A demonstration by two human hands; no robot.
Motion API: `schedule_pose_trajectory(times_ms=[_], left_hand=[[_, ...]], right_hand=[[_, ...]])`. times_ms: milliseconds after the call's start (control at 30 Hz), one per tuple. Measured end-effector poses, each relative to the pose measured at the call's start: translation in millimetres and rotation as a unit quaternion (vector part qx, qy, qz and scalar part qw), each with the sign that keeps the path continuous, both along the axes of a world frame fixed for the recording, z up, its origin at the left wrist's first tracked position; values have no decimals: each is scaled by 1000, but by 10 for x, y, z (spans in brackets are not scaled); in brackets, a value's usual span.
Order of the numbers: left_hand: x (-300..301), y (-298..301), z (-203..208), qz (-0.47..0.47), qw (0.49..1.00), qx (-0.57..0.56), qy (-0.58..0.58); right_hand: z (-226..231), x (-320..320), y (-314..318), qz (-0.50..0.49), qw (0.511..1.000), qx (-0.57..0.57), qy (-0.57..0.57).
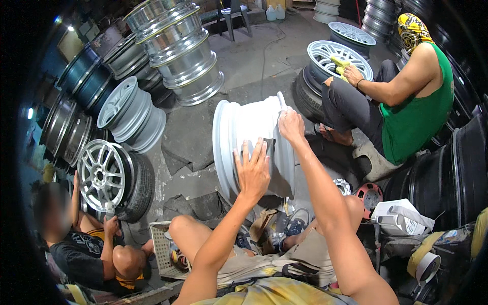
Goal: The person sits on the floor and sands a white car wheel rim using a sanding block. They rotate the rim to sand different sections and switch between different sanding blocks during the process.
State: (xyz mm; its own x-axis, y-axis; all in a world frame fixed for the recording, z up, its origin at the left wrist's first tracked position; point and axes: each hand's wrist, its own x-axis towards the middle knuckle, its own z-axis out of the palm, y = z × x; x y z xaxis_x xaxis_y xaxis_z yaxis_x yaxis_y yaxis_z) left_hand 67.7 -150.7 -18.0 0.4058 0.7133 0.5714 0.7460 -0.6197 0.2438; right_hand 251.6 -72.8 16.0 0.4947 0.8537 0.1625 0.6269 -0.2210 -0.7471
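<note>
In front of me a pale grey-white wheel rim (249,114) stands on its edge between my knees. My left hand (253,170) lies on the rim's barrel with its fingers stretched and spread. My right hand (291,124) is closed at the rim's right-hand lip, fingers curled against the edge. Whether anything small is pinched in those fingers is hidden. A dark patch, perhaps shadow, crosses the barrel between my hands.
On the right, a person in green (417,107) rubs a spoked wheel (339,57) with a yellow cloth (341,66). At left, another person (81,254) works on a silver wheel (100,175). Stacked rims (185,63) rise behind; a crate (165,249) sits by my left knee.
</note>
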Motion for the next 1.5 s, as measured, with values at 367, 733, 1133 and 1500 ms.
schedule_pose_trajectory(times_ms=[367, 733, 1133, 1500], left_hand=[[-42, 95, 60, 26, 1000, -5, 2], [28, 449, 132, 18, 1000, 3, -4], [118, 480, 156, 11, 1000, -16, -8], [137, 315, 183, 17, 999, -29, 6]], right_hand=[[17, -53, -135, 9, 1000, 9, -23], [-42, -9, -17, 30, 998, 2, -52], [-273, 94, 104, 50, 995, 19, -86], [-172, 36, 11, 56, 996, 13, -68]])
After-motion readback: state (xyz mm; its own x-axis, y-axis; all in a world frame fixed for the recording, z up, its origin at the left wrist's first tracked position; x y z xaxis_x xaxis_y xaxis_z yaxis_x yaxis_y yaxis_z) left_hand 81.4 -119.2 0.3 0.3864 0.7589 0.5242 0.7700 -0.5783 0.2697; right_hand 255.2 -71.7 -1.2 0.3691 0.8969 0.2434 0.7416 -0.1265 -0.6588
